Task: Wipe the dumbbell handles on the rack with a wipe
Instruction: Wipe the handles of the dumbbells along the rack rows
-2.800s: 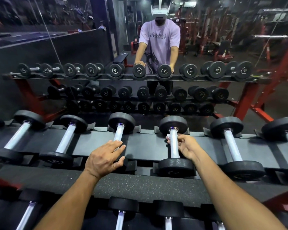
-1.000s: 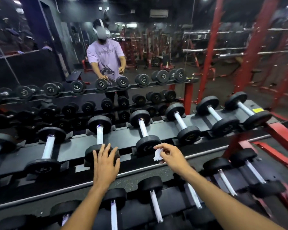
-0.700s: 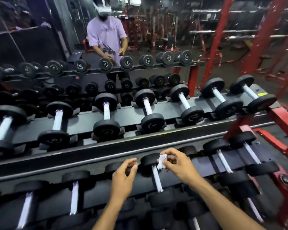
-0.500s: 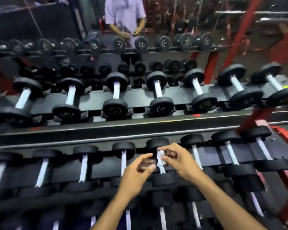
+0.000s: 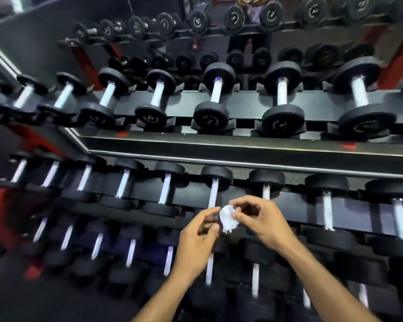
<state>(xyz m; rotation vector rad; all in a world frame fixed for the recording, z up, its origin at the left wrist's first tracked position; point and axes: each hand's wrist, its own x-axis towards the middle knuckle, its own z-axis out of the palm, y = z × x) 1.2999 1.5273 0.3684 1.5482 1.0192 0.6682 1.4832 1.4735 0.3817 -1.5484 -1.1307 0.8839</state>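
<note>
White wipe [image 5: 228, 220] now pinched between left hand [image 5: 197, 238] and right hand [image 5: 262, 220], up off the top row, hovering over middle-row dumbbell handle [image 5: 213, 194]. Probably refolding before wiping that next.

Lighting is dim, apparently from overhead. Chrome dumbbell handles [image 5: 215, 91] show white glare. Lower rack tiers [image 5: 126, 270] fall into shadow and blur. Wide-angle distortion bends the frame edges.

Markings on the dumbbell ends [image 5: 151, 116] are too blurred to read.
</note>
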